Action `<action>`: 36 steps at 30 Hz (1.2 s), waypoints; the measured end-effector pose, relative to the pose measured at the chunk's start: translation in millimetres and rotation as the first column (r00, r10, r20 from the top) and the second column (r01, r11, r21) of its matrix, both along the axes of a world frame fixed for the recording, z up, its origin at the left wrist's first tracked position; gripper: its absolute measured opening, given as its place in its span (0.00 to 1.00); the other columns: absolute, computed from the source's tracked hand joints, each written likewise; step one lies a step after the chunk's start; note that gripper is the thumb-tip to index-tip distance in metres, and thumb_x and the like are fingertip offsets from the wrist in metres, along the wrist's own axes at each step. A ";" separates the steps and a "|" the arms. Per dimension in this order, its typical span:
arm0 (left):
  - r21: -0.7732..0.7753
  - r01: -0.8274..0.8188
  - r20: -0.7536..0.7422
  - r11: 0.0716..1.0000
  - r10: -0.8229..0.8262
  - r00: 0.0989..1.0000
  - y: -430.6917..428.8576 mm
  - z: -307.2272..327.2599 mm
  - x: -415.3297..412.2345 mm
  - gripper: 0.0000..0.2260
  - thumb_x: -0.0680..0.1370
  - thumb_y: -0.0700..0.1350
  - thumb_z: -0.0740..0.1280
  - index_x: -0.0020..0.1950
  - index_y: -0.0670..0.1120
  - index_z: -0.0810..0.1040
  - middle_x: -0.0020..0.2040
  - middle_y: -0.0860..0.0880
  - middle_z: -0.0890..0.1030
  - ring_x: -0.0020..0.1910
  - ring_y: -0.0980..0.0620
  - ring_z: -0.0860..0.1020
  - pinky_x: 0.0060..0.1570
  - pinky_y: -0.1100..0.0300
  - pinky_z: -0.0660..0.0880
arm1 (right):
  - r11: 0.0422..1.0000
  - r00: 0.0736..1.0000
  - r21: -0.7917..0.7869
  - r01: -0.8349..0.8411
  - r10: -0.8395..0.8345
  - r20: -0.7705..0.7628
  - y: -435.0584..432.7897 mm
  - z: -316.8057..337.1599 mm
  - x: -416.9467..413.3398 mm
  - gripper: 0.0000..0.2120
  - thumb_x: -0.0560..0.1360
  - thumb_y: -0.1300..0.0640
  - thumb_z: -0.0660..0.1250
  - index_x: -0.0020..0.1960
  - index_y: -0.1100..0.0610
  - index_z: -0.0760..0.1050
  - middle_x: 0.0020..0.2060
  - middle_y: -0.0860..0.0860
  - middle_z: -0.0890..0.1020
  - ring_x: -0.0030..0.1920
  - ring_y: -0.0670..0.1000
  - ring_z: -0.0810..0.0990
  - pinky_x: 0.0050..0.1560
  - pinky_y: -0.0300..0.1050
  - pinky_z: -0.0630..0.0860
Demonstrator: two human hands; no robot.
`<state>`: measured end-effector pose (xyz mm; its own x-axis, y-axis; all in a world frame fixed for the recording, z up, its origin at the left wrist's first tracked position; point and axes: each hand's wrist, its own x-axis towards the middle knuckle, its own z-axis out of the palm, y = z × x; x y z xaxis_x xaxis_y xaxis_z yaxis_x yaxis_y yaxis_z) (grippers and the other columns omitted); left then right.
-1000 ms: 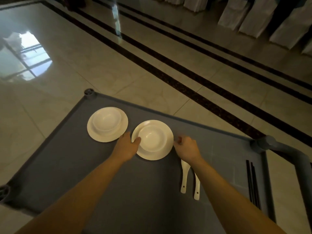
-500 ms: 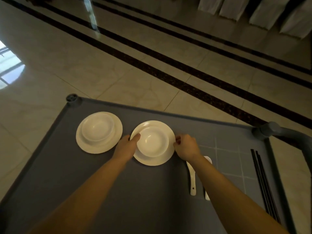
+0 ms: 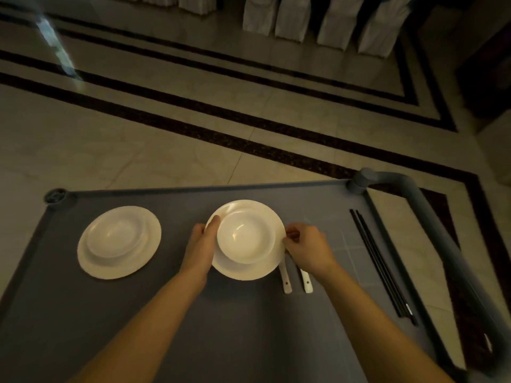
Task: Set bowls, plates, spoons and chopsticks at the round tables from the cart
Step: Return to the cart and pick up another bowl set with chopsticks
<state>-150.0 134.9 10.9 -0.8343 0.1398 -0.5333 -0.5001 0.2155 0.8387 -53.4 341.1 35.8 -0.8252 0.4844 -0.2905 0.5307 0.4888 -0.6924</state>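
On the grey cart top (image 3: 243, 327) a white plate (image 3: 243, 270) carries a white bowl (image 3: 246, 236). My left hand (image 3: 201, 247) grips the plate's left rim, thumb on top. My right hand (image 3: 307, 250) pinches the right rim. The plate looks raised a little off the cart. A second plate (image 3: 91, 265) with a bowl (image 3: 116, 234) on it lies to the left. Two white spoons (image 3: 296, 280) lie under my right wrist, partly hidden. Black chopsticks (image 3: 383, 268) lie along the cart's right side.
The cart's grey handle (image 3: 431, 214) curves up at the right edge, with a corner post (image 3: 56, 196) at the far left. Beyond the cart is polished tile floor with dark stripes. White-covered chairs (image 3: 326, 20) stand at the back.
The camera has swung so the cart sits squarer in view. Both hands have tightened on the middle plate's rim and it now looks lifted and larger in view.
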 end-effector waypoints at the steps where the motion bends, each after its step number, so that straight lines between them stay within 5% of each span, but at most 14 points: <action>1: 0.020 -0.002 -0.003 1.000 0.002 1.000 6.3 2.5 6.6 0.17 0.76 0.65 0.64 0.55 0.55 0.74 0.53 0.50 0.80 0.51 0.48 0.80 0.42 0.53 0.74 | 1.000 1.000 -0.004 0.019 -0.020 -0.009 1.9 1.9 9.6 0.06 0.77 0.61 0.67 0.52 0.54 0.80 0.44 0.49 0.83 0.46 0.51 0.82 0.47 0.45 0.78; 12: 0.090 0.229 -0.004 0.969 -0.230 0.973 80.5 17.4 62.4 0.33 0.65 0.73 0.65 0.59 0.51 0.77 0.53 0.47 0.84 0.51 0.45 0.83 0.51 0.43 0.80 | 0.965 0.964 -0.001 0.261 -0.261 -0.054 37.6 8.1 114.8 0.11 0.76 0.61 0.67 0.57 0.57 0.82 0.44 0.51 0.86 0.45 0.51 0.84 0.50 0.51 0.82; 18: 0.093 0.202 -0.036 0.975 -0.200 0.979 115.3 19.4 87.0 0.19 0.73 0.66 0.68 0.58 0.57 0.76 0.52 0.50 0.83 0.49 0.46 0.82 0.40 0.51 0.79 | 0.939 0.929 -0.082 0.335 -0.344 -0.136 61.3 11.5 145.0 0.10 0.75 0.62 0.68 0.55 0.56 0.82 0.42 0.49 0.86 0.43 0.48 0.85 0.49 0.48 0.83; 22: 0.084 0.166 -0.069 0.983 -0.160 0.985 131.6 18.5 90.2 0.16 0.74 0.64 0.69 0.57 0.58 0.78 0.51 0.52 0.83 0.48 0.47 0.82 0.39 0.50 0.80 | 0.925 0.905 -0.168 0.340 -0.371 -0.208 77.6 10.3 151.6 0.08 0.76 0.62 0.68 0.51 0.53 0.82 0.38 0.45 0.86 0.39 0.43 0.84 0.39 0.35 0.79; 26: 0.081 0.122 -0.076 0.989 -0.116 0.990 143.5 15.7 87.3 0.13 0.73 0.63 0.69 0.53 0.58 0.79 0.51 0.52 0.83 0.49 0.46 0.82 0.42 0.49 0.80 | 0.870 0.859 -0.322 0.375 -0.456 -0.232 96.7 3.1 154.3 0.09 0.82 0.51 0.64 0.52 0.53 0.82 0.37 0.47 0.86 0.36 0.45 0.83 0.37 0.37 0.79; 28: 0.082 0.096 -0.049 0.992 -0.092 0.995 147.5 14.6 84.4 0.13 0.73 0.63 0.70 0.53 0.57 0.79 0.52 0.51 0.83 0.50 0.46 0.82 0.43 0.48 0.80 | 0.876 0.862 -0.162 0.455 -0.479 -0.168 112.1 -6.5 156.1 0.11 0.82 0.49 0.63 0.54 0.54 0.80 0.41 0.48 0.85 0.39 0.46 0.83 0.44 0.43 0.81; 31: 0.088 0.064 -0.015 0.994 -0.063 0.998 152.0 14.0 80.4 0.14 0.73 0.63 0.70 0.54 0.57 0.79 0.52 0.51 0.83 0.50 0.46 0.82 0.44 0.48 0.80 | 0.921 0.942 0.222 0.320 -0.333 0.024 132.6 -24.2 162.9 0.10 0.81 0.53 0.65 0.59 0.55 0.78 0.51 0.51 0.81 0.48 0.52 0.81 0.51 0.47 0.79; 36: 0.086 0.054 -0.004 0.995 -0.054 0.999 156.2 13.6 73.2 0.15 0.75 0.62 0.69 0.57 0.57 0.79 0.54 0.51 0.83 0.52 0.45 0.82 0.50 0.43 0.80 | 0.934 0.955 0.324 0.150 -0.222 0.198 140.8 -37.5 161.1 0.14 0.79 0.51 0.68 0.63 0.56 0.76 0.57 0.56 0.77 0.52 0.58 0.80 0.54 0.53 0.80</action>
